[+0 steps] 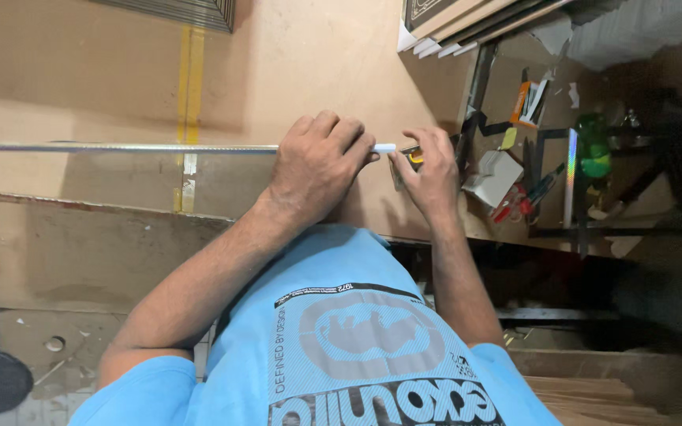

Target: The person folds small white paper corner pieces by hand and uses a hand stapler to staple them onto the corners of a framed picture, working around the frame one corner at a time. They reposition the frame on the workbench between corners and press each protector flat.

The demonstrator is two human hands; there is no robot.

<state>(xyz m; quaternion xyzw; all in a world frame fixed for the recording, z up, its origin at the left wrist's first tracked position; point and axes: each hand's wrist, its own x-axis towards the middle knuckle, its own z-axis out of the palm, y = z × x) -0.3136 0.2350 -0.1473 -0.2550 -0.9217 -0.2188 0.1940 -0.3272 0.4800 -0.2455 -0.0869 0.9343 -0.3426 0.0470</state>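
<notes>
A long thin metal rod lies across the brown board table, running in from the left edge. My left hand is closed around the rod near its white tip. My right hand is just right of that tip, pinching a small yellow and black tool held against the rod's end. Most of the tool is hidden by my fingers. My blue printed shirt fills the lower middle of the view.
A yellow tape stripe crosses the table. Stacked boards lie at the top right. Right of my hands are a white box, an orange pack, red-handled tools and a green bottle.
</notes>
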